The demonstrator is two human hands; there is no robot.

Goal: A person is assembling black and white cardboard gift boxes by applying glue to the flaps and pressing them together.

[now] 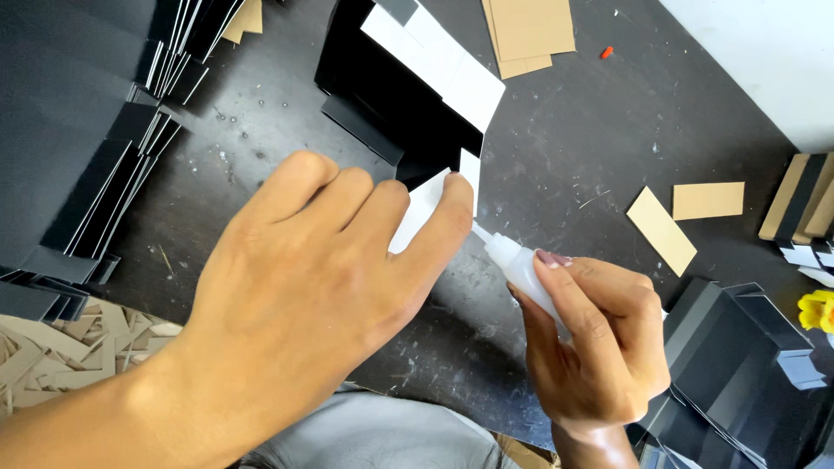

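Nearest the lens: left hand (313, 287), back of hand up, fingers pressed flat on a white flap (423, 208) of a black folded box piece (382, 95) lying on the dark worktable (573, 148). Flat press, not a pinch; flap mostly covered by fingertips, only its upper edge and a narrow white strip beside the index finger showing. Right hand (595, 339) lower right, wrapped around a small white squeeze bottle (519, 265), index finger laid along the body, thumb side hidden. Bottle tilted, thin nozzle pointing up-left, tip just beside the left index fingertip at the flap edge; touching or not, cannot tell. Box piece spread open above the hands, black outside, white panels on the inside. Stacks of black flat sheets (78, 130) fanned at far left. Brown cardboard offcuts (52, 356) piled lower left. Tan card sheets (526, 30) top centre, two tan strips (686, 217) right of centre. More black folded boxes (738, 347) lower right, something yellow (817, 311) at the right edge. Small orange bit (606, 52) near top.
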